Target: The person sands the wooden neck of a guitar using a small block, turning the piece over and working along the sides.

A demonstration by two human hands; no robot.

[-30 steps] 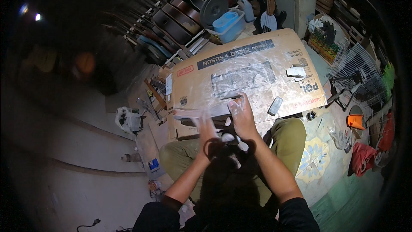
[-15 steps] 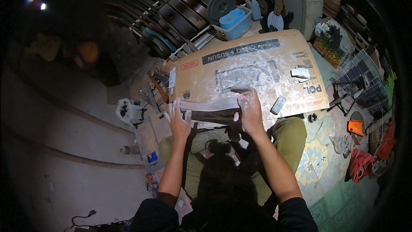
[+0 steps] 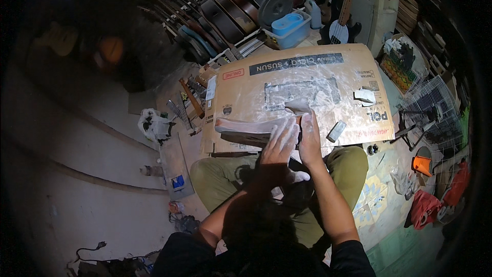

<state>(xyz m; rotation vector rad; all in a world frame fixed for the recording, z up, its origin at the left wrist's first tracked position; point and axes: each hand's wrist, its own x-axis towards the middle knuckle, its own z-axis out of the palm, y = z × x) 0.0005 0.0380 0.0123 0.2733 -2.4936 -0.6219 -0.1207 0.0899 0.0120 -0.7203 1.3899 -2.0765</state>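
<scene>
A long dusty piece of wood (image 3: 246, 124), pale on top with a dark side and a curved left end, is held over my lap. My right hand (image 3: 309, 141) grips its right end, fingers upright and whitened with dust. Against the near side of the wood, close to my right hand, lies my left hand (image 3: 280, 146), its fingers stretched out and its thumb apart. A grey flap (image 3: 298, 105) sticks up above the right hand; whether it belongs to the wood cannot be made out. Beneath is a dusty cardboard sheet (image 3: 241, 100).
On the cardboard rest a small grey block (image 3: 336, 131) and a crumpled white piece (image 3: 365, 96). Guitars (image 3: 220, 18) stand in a row behind, near a blue tub (image 3: 289, 28). Tools (image 3: 190, 97) lie left; a wire rack (image 3: 433, 113) and orange container (image 3: 422, 164) are right.
My left hand has left the wood's left end and moved right, beside my right hand. The wood's left end now shows bare. The view has shifted slightly.
</scene>
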